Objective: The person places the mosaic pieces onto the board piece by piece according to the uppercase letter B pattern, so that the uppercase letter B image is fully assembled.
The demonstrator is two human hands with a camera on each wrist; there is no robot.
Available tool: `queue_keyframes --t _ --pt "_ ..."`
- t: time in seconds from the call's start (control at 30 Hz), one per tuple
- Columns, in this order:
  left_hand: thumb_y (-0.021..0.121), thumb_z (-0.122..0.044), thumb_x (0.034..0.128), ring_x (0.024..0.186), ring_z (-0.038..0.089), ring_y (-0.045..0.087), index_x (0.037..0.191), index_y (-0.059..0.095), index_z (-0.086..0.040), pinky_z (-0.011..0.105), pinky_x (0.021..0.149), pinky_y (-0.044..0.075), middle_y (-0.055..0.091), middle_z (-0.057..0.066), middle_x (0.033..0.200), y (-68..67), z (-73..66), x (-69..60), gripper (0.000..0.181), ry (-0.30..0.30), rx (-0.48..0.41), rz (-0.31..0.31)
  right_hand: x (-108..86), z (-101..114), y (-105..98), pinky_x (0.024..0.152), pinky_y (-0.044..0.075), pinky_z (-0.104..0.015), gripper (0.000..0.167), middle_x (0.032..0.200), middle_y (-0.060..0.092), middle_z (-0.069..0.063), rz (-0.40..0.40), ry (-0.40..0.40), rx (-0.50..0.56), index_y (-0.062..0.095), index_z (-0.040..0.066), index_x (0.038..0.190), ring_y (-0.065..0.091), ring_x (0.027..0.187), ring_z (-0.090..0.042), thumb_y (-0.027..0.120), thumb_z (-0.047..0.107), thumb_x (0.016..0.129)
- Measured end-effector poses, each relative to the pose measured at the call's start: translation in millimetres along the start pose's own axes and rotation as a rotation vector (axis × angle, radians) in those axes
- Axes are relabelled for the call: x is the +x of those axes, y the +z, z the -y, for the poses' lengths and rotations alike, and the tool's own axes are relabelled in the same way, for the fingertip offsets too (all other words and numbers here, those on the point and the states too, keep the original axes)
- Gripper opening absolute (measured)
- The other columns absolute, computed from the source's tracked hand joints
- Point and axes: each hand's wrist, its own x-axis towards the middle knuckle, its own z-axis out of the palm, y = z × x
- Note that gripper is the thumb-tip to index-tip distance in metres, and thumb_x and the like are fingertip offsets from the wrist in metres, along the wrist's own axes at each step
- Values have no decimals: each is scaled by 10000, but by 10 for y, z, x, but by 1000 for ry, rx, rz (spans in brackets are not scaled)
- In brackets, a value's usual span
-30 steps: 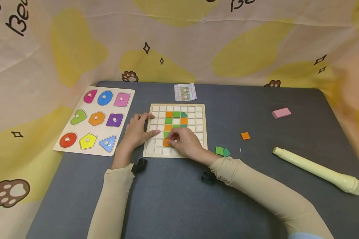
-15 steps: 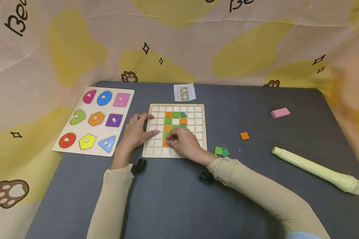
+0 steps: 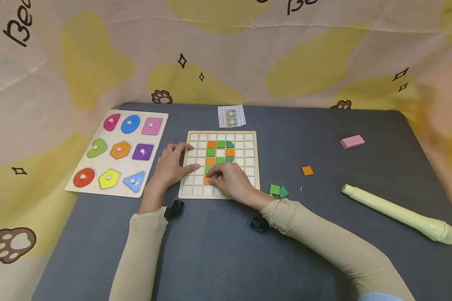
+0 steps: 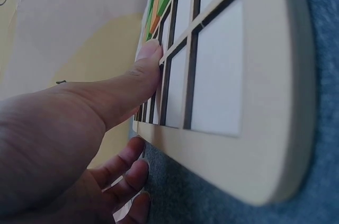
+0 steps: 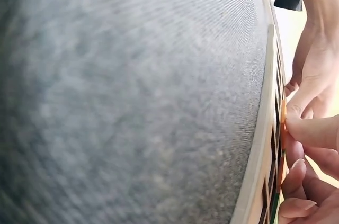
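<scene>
In the head view, a wooden grid board point(image 3: 250, 191) holds orange, green and dark green tiles. My left hand point(image 3: 170, 166) rests at the board's left side, its thumb point(image 4: 143, 73) on the grid and its other fingers along the edge and table. My right hand point(image 3: 231, 180) bends over the lower cells, thumb and index finger at an orange square tile point(image 3: 206, 180), pinching it as far as can be seen. In the right wrist view, the thumb touches an orange tile point(image 5: 283, 112) at the board's surface. The right hand hides several cells.
A printed pattern card point(image 3: 231, 116) lies behind the board. To the left is a knobbed shape puzzle point(image 3: 126, 171). On the right are loose green tiles point(image 3: 274, 189), an orange tile point(image 3: 307, 170), a pink block point(image 3: 352, 141) and a pale yellow tube point(image 3: 399, 213).
The whole head view shifts very slightly. Both hands keep nearly the same place on the board, with the right fingers still at the orange tile.
</scene>
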Motion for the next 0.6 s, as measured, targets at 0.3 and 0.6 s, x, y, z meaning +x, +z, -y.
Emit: queue_keyframes --t 0.3,0.6 --pt "814 -362 941 1429 445 367 1502 514 -166 644 1167 320 406 252 1550 10 1 2 665 -17 -4 4 -99 -140 -196 841 522 -318 158 993 741 -5 66 -19 -39 830 115 1085 623 943 -155 811 116 929" --pt "819 -358 938 1439 444 357 1511 504 -174 642 1171 325 391 246 1579 12 -9 9 679 -36 -2 8 -432 -603 -728 877 433 -381 191 1100 658 -93 37 32 -20 795 102 1095 549 1010 -257 833 93 908"
